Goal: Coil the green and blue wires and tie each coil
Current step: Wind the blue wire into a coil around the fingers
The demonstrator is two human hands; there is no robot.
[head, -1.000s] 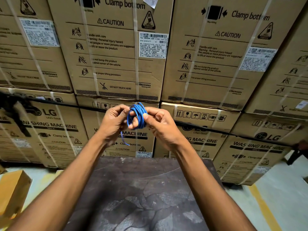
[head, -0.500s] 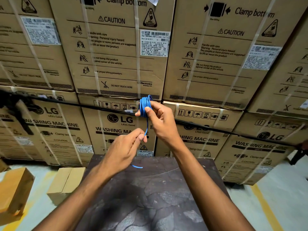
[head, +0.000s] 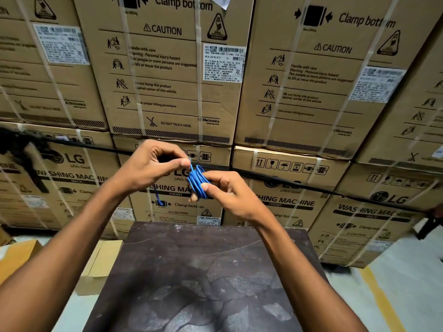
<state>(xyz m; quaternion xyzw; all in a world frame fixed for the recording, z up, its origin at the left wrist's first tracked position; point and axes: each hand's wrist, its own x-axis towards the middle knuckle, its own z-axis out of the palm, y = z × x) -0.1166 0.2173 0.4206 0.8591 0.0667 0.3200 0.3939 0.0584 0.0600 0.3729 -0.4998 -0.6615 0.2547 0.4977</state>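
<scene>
A: Where is the blue coil point(head: 197, 182)?

B: Above the counter point(head: 203, 271). Right hand point(head: 230, 195) pinches the bundle so its loops stay gathered.

A: Left hand point(head: 153, 164)?

B: Just beside the coil, pinching the free end taut, probably to bind it. Green wire not visible.

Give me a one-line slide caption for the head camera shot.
Right hand grips a blue coil while left hand pinches its loose end above a dark table.

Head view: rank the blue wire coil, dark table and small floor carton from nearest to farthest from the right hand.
1. Blue wire coil: pinched in the right hand.
2. Dark table: below the hands.
3. Small floor carton: lower left, beside the table.
</scene>
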